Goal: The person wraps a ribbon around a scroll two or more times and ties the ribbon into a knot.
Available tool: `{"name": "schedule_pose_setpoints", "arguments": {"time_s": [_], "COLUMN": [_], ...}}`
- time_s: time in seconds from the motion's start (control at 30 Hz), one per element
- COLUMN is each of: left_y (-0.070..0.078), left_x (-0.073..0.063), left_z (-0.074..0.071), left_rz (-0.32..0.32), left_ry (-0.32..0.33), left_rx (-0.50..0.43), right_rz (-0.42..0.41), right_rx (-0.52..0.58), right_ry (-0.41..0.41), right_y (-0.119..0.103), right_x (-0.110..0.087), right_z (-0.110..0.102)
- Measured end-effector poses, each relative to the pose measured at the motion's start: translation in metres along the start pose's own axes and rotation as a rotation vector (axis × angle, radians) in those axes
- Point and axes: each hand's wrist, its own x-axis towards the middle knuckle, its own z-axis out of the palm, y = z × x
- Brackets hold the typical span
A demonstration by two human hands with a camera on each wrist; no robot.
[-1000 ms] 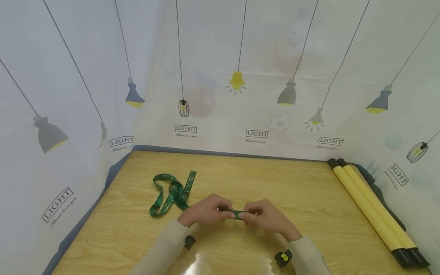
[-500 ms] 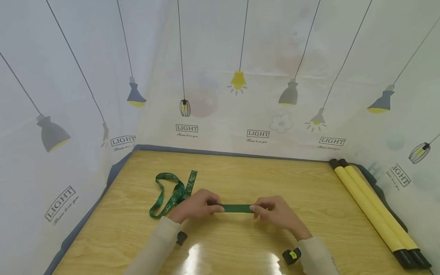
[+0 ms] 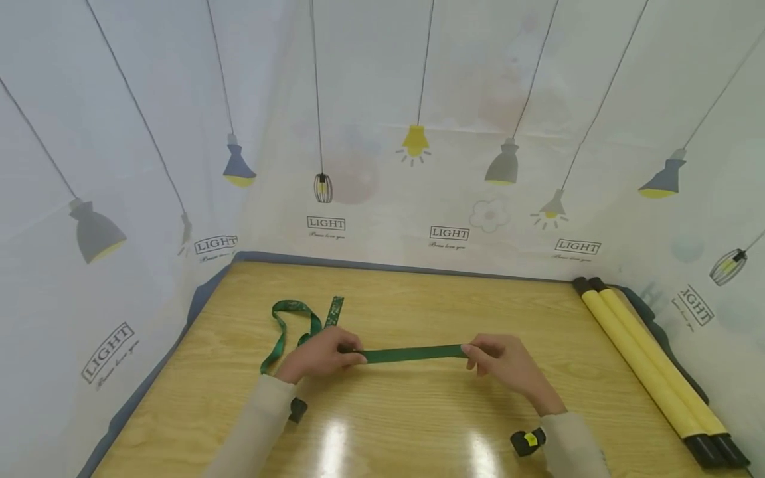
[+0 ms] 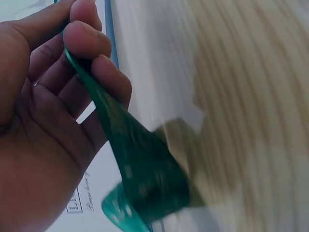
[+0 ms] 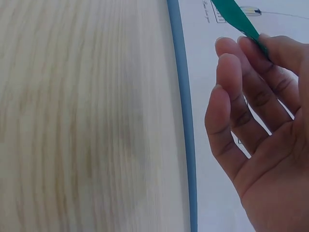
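Observation:
A green ribbon (image 3: 412,354) with a pale pattern is stretched nearly level between both hands above the wooden table. My left hand (image 3: 321,352) pinches it between thumb and fingers; my right hand (image 3: 508,364) pinches its right end. Beyond the left hand, the rest of the ribbon lies in loose loops on the table, partly hidden by that hand. In the left wrist view the patterned ribbon (image 4: 145,159) hangs twisted below the left fingers. The right wrist view shows the ribbon's end (image 5: 241,19) between thumb and forefinger, the other fingers loosely bent.
Two yellow tubes with black ends (image 3: 645,358) lie along the table's right side. The wooden table (image 3: 418,425) meets a white printed backdrop (image 3: 382,186) at the back and sides. A black wrist device (image 3: 527,441) sits by the right sleeve, another (image 3: 297,409) by the left.
The hands have moved apart, left hand leftward and right hand rightward. The span of ribbon between them has grown from a short piece to a long taut strip.

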Motion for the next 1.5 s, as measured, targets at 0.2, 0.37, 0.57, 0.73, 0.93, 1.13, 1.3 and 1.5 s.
{"name": "schedule_pose_setpoints", "arguments": {"time_s": [0.2,0.37,0.57,0.73,0.93,1.13,1.3,1.5], "left_y": [-0.012,-0.015,-0.019,-0.023,-0.029,-0.032,-0.033,-0.036], "left_x": [-0.007,-0.013,-0.020,-0.024,-0.028,-0.032,-0.034,-0.038], "left_z": [-0.007,-0.013,-0.017,-0.019,-0.023,-0.025,-0.027,-0.032], "left_rz": [0.000,-0.024,-0.051,-0.066,-0.077,-0.106,-0.102,-0.175], "left_ry": [0.000,-0.002,0.005,0.006,0.013,-0.001,0.002,0.009], "left_rx": [-0.002,0.003,0.038,0.060,0.095,0.102,0.101,0.014], "right_rz": [0.053,0.093,0.150,0.181,0.195,0.231,0.249,0.257], "right_rx": [-0.041,-0.052,-0.068,-0.080,-0.112,-0.125,-0.136,-0.185], "right_ry": [0.048,0.087,0.120,0.131,0.146,0.170,0.179,0.197], "right_y": [0.009,0.016,0.024,0.030,0.037,0.043,0.049,0.060], "right_x": [-0.006,-0.012,-0.018,-0.025,-0.032,-0.038,-0.043,-0.048], "right_z": [-0.013,-0.022,-0.032,-0.043,-0.056,-0.068,-0.074,-0.081]}}
